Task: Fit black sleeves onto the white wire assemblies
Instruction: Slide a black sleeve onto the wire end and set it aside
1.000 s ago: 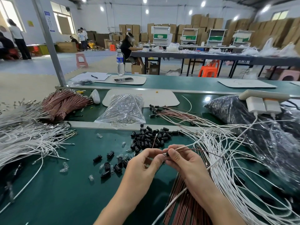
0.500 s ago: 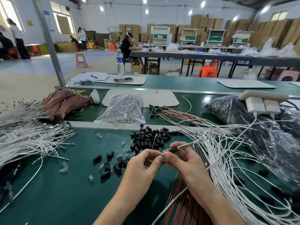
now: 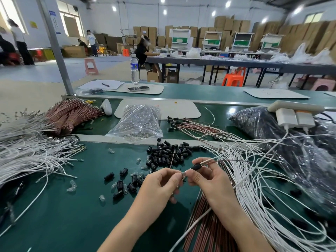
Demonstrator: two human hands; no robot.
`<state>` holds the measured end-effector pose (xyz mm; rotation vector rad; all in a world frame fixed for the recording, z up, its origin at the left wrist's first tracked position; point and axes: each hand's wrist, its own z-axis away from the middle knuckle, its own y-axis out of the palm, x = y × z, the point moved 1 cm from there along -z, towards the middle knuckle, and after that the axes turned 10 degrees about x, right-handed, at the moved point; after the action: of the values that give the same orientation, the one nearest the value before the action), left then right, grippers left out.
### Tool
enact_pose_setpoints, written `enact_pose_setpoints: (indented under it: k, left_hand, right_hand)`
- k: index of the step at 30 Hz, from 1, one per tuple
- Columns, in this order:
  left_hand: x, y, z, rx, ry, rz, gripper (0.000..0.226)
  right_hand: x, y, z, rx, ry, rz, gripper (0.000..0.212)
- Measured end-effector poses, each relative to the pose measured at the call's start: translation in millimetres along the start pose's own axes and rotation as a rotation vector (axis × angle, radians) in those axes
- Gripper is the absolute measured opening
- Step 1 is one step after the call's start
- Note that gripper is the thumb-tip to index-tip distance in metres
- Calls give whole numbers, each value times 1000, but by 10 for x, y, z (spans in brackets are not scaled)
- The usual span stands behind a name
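My right hand pinches a black sleeve that sits on a wire running off to the right. Directly left of it, my left hand pinches a small clear bulb at the sleeve's open end. A heap of loose black sleeves lies just beyond my hands, and more black sleeves with clear bulbs are scattered to the left. White wires spread in a tangle on the right. Another bundle of white wires lies at far left.
A clear plastic bag and a brown wire bundle lie behind the bench divider. Brown wires run under my right forearm. A dark plastic bag and a white power strip are at right.
The black sleeve has slid along the wire toward its end, and my right hand has moved up to grip it. My left hand now holds a clear bulb against the sleeve.
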<state>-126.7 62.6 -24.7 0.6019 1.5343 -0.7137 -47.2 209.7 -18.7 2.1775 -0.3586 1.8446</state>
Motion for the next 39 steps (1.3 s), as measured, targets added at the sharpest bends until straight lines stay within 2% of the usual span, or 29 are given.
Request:
enact_pose_setpoints:
  k: [6,14,20,27,39]
  left_hand:
    - [-3,-11,2,41,-49,145,11]
    - [18,33,22,1,42,-92,18]
    - [9,10,16,27,24,-47,24]
    - [15,12,11,26,14,-34,23]
    - [54,8,-4,26,6,-21,21]
  right_hand:
    - [-32,23,-1,5,-22,91,24]
    - [-34,24,0,7,-24,69,24]
    - [-21,17,-5,6,-19,52,31]
    - [-30,8,8,30,-19,55,21]
    - [-33,13,9,53,-18,80,22]
